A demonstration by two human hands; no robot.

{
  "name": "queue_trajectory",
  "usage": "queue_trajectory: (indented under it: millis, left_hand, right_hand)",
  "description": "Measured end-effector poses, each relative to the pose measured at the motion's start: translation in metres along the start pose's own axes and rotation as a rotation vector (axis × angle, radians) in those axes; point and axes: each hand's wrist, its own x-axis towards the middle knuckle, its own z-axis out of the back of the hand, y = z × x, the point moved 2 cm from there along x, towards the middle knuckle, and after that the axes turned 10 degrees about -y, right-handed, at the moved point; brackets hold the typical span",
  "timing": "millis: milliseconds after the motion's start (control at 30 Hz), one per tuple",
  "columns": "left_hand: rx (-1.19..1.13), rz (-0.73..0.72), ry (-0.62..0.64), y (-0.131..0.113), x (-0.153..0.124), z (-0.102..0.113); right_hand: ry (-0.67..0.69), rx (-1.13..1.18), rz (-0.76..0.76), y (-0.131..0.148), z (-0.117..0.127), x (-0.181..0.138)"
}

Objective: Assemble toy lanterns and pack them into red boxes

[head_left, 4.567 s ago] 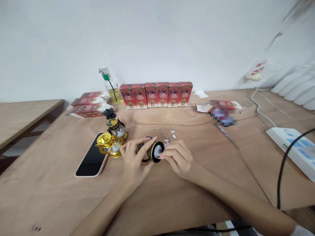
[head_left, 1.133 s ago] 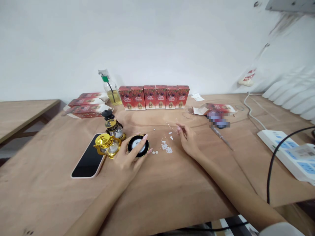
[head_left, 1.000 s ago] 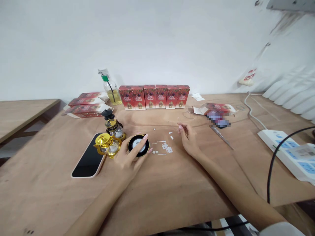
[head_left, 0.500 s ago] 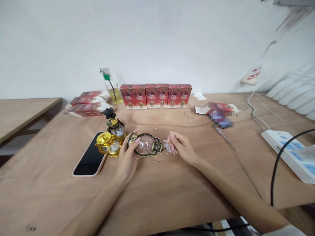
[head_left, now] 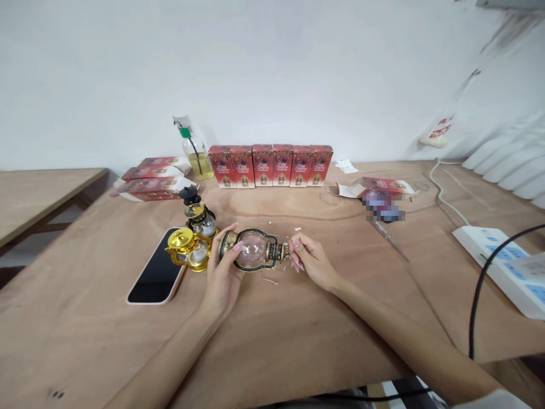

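My left hand is wrapped round a small bronze lantern with a clear glass globe, held on its side above the wooden table. My right hand is pinched at the lantern's right end, fingers closed on something too small to make out. A thin wire piece lies on the table just below the lantern. Small white bits are scattered behind my right hand.
Two gold lanterns and a black-topped one stand left of my hand beside a phone. Several red boxes line the back, with an oil bottle. A screwdriver and power strip lie right.
The lantern was turned from base-up to lying on its side. My right hand came back from the scattered bits on the table and closed in on the lantern's right end.
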Motion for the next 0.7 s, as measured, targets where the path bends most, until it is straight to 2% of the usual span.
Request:
queue_trajectory:
  millis: [100,567,700]
  left_hand:
    - [-0.028,0.020,-0.023,-0.0002,0.0000,-0.0005]
    - [-0.042,0.052,0.014,-0.0002,0.0023,0.0003]
    - [-0.025,0.067,0.040,0.0012,0.0003,0.0008]
  right_hand:
    - [0.002,-0.009,0.008,-0.0001,0.0001,0.0001]
    - [-0.021,-0.098,0.070,0.0000,0.0019,0.0002]
    - [0.023,-0.150,0.090,-0.0005,0.0036,-0.0009]
